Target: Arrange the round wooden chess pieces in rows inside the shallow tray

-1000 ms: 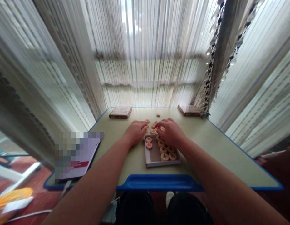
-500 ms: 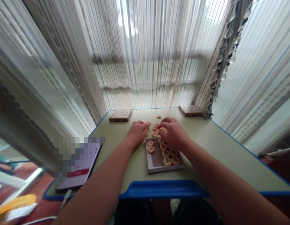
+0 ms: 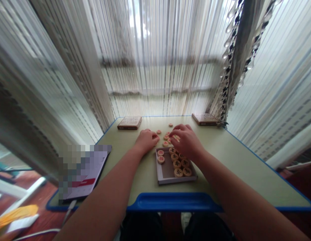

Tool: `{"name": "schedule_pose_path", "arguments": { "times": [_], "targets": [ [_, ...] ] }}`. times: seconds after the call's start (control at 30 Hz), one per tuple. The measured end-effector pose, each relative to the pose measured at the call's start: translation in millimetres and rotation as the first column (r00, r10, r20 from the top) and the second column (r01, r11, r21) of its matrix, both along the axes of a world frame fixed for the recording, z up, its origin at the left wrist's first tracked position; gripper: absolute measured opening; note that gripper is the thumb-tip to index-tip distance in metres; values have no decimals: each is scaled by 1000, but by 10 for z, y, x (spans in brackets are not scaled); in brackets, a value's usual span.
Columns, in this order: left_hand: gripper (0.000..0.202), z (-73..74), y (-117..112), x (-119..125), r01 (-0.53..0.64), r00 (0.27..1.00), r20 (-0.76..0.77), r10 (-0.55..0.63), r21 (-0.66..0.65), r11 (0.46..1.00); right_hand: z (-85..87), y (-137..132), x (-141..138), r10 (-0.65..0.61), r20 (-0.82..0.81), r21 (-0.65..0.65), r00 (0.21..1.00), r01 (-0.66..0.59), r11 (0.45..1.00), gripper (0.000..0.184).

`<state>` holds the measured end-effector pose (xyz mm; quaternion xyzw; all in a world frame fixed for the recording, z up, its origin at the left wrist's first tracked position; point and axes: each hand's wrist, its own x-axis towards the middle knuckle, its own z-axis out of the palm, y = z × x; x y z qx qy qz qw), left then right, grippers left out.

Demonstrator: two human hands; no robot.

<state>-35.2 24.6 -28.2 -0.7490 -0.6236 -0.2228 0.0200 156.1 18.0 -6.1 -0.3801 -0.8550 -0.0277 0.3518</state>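
Observation:
Round wooden Chinese chess pieces with red characters, among them a loose piece (image 3: 165, 144), lie in a loose group beyond a shallow box tray (image 3: 167, 181). At the left of this group my left hand (image 3: 146, 140) has its fingers closed on a chess piece, mostly covered by the fingertips. My right hand (image 3: 184, 139) curls over the group's right side, thumb and fingers around a chess piece that is partly hidden. Inside the tray, two red-marked pieces (image 3: 160, 159) line the left wall, and several black-marked pieces (image 3: 178, 172) fill the right side, some under my right wrist.
Two flat boxes stand at the far corners of the table, the left box (image 3: 129, 123) and the right box (image 3: 205, 119). A tablet-like device (image 3: 85, 187) with a cable lies at the left edge. One piece (image 3: 170, 125) sits apart near the back. Curtains (image 3: 162, 80) hang behind.
My left hand has shifted slightly left and drawn in around a piece, off the loose piece behind it. My right hand has barely moved. The view has shifted a little.

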Motion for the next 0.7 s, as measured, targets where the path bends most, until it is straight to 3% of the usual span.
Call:
{"name": "schedule_pose_path", "arguments": {
  "times": [0.13,0.23,0.33,0.43,0.5,0.7],
  "targets": [
    [21,0,23,-17,-28,989,146,24,30,999,-46,38,9,12,28,-28,1000,-11,1000,16],
    [22,57,-12,25,24,932,361,-21,-4,1000,-75,55,-2,22,19,-55,1000,-21,998,20],
    [29,159,-98,95,138,784,615,-89,-32,990,-76,46,-31,92,-29,-54,995,-93,994,36],
    [33,243,-192,129,294,600,790,-130,-66,954,-67,28,-57,177,-46,-47,983,-179,983,26],
    [31,270,-236,121,361,526,843,-113,-101,927,-64,18,-63,190,-61,-38,980,-192,981,19],
    [28,300,-289,74,404,515,854,-74,-166,900,-50,-15,-62,191,-76,2,979,-191,981,17]
  ]
}}
